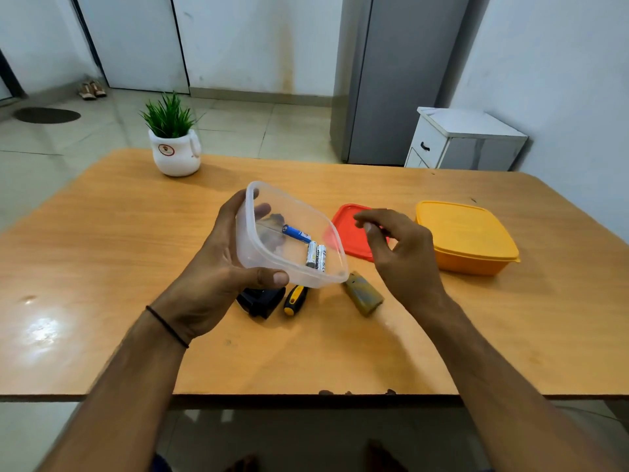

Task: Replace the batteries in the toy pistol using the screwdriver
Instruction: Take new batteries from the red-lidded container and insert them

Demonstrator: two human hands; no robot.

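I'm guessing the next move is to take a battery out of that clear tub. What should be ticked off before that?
1. Clear tub held securely: ok. The left hand grips its wall, with the thumb on the near side.
2. Batteries inside: ok. A blue battery and two white batteries lie at the tilted tub's low end.
3. Right hand free: ok. It hovers above the red lid and seems to hold nothing.
4. Screwdriver at hand: ok. It lies on the table, just below the tub.
5. Toy pistol opened: cannot tell. The dark toy is mostly hidden by the hand and the tub.
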